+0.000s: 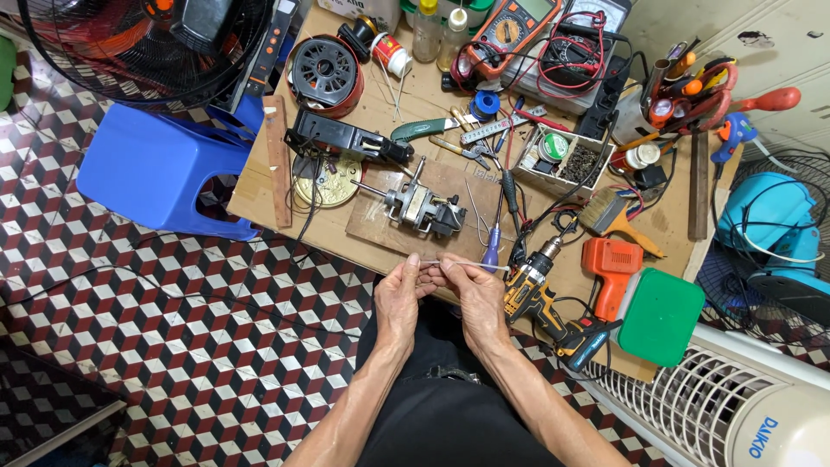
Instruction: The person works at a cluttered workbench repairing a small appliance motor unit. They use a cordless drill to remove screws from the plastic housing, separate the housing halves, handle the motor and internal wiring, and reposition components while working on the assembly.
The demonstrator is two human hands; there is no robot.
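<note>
both hands (396, 297) (478, 294) pinch thin wire (467, 265) | grip closed | wire ends hard to see

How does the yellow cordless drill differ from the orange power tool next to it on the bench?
The yellow cordless drill is yellow and black; the orange power tool is plain orange. The drill lies slanted, chuck pointing up toward the bench middle, close by the right hand; the orange tool lies farther right, against a green box. Both lie flat on the wooden bench, untouched by either hand.
</note>
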